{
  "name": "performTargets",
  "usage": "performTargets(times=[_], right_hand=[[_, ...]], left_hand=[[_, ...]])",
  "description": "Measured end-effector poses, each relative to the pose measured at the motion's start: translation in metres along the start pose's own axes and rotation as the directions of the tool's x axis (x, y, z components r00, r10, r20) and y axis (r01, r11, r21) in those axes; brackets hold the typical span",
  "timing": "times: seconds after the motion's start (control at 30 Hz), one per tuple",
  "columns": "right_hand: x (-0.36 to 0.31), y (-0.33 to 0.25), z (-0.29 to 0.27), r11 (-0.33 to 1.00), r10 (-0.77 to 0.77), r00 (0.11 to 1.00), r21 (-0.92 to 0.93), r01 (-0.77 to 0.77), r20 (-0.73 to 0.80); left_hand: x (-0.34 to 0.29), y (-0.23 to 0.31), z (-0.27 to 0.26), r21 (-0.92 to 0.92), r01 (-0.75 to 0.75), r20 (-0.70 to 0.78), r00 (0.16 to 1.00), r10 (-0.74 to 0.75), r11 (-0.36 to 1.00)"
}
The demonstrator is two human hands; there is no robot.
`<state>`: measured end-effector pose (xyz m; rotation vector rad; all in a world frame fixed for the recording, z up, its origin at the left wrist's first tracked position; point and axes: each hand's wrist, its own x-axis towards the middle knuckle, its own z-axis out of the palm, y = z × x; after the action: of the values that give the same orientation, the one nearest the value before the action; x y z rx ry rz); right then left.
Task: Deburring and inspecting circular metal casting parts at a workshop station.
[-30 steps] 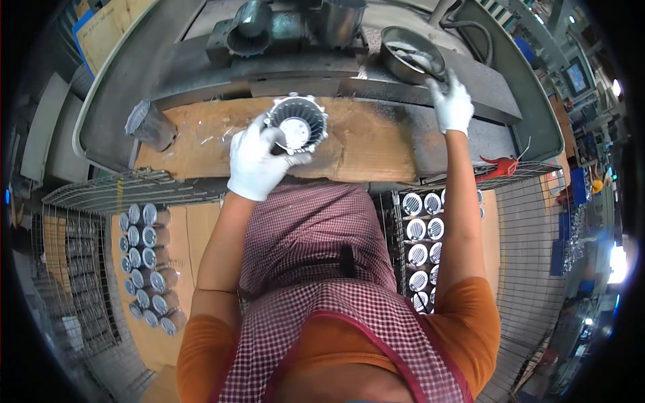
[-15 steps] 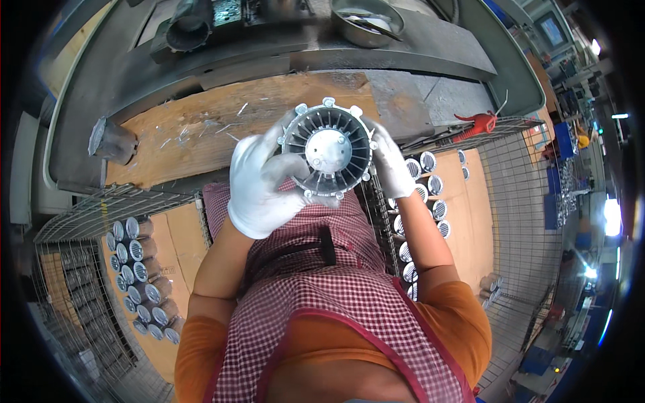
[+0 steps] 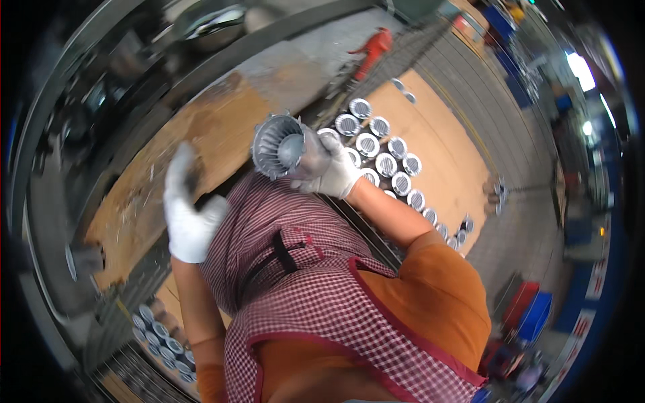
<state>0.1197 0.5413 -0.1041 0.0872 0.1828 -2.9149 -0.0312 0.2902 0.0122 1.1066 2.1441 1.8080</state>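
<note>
My right hand (image 3: 336,168), in a white glove, grips a grey metal cylindrical casting (image 3: 274,149) by its side. The casting is tilted, its finned open end facing up and to the left, with small lugs round the rim and a round hub inside. Off to the left, my gloved left hand (image 3: 190,218) is held apart from the part, thumb and fingers spread and nothing in it. It is near the edge of a wooden board (image 3: 201,131) strewn with metal slivers.
Several finished-looking metal cylinders (image 3: 386,164) stand on cardboard (image 3: 437,127) in a wire basket to the right. More cylinders (image 3: 161,330) are in a basket at lower left. A red air gun (image 3: 371,52) lies by the bench's right end. A metal bowl (image 3: 208,27) sits at the back.
My left hand has let go of the casting and moved away left. My right hand alone now holds it, tilted. The whole view has turned toward the right-hand basket.
</note>
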Motion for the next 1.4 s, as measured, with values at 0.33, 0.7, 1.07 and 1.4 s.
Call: performTargets(times=[0.33, 0.7, 1.07, 1.4], right_hand=[[-0.220, -0.073, -0.052, 0.598, -0.763, 0.060, -0.669, 0.440, -0.643], [-0.304, -0.085, -0.138, 0.803, -0.575, -0.772, -0.367, -0.470, -0.269], [-0.346, -0.086, -0.252, 0.544, -0.560, -0.411, 0.055, -0.837, -0.720], [-0.151, -0.126, -0.065, -0.098, -0.975, -0.075, -0.709, -0.699, 0.209]], left_hand=[[0.005, -0.108, -0.022, 0.952, -0.120, 0.051, 0.970, 0.239, 0.281], [0.004, -0.109, -0.026, 0.935, -0.174, 0.088, 0.958, 0.273, 0.309], [0.008, -0.108, -0.023, 0.935, -0.159, 0.075, 0.962, 0.262, 0.317], [0.009, -0.098, -0.020, 0.916, -0.064, -0.031, 0.973, 0.230, 0.396]])
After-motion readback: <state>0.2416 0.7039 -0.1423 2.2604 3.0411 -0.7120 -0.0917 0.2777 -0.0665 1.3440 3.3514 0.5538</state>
